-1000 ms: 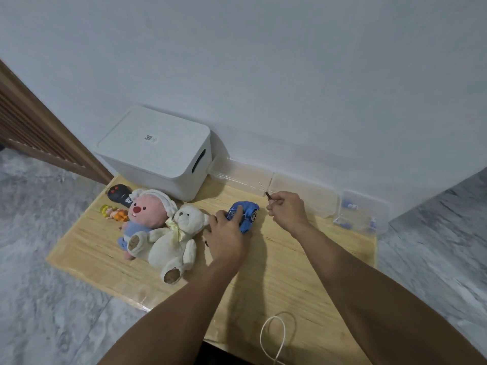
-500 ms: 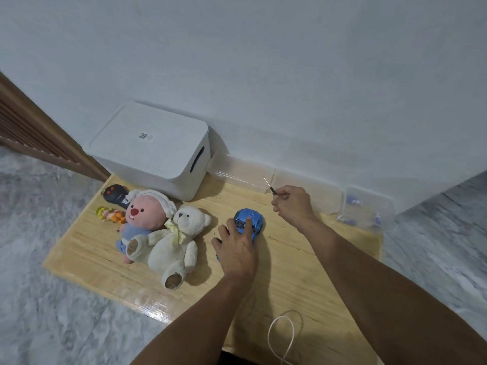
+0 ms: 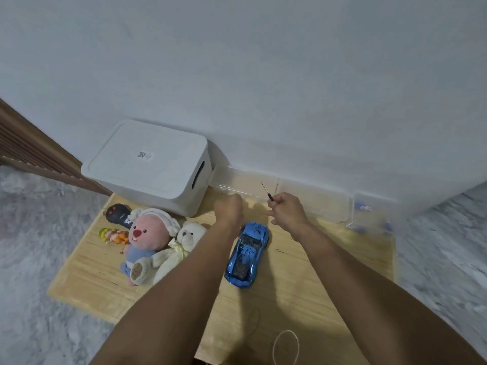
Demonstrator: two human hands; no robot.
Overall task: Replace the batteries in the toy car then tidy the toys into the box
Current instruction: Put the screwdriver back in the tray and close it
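Observation:
The blue toy car [image 3: 247, 255] lies by itself on the wooden board [image 3: 303, 285], between my two forearms, with neither hand touching it. My left hand [image 3: 228, 209] is blurred and hovers beyond the car near the white lidded box [image 3: 150, 164]; its fingers are turned away from view. My right hand [image 3: 287, 209] pinches a small screwdriver [image 3: 267, 193], tip pointing up and away. A pink plush [image 3: 150, 238], a white teddy bear [image 3: 184, 243], a small doll [image 3: 113, 235] and a black remote control [image 3: 118, 214] lie at the left of the board.
Clear plastic trays [image 3: 316, 204] line the wall behind the board. The rightmost clear container [image 3: 374, 214] holds blue-tipped batteries. A white cord loop [image 3: 286, 346] hangs near the front edge. Grey marble floor surrounds the board, and a brown slatted panel [image 3: 26, 151] stands at the left.
My left hand has let go of the car and moved forward toward the box and trays. The car now lies free on the board. My right hand keeps holding the screwdriver.

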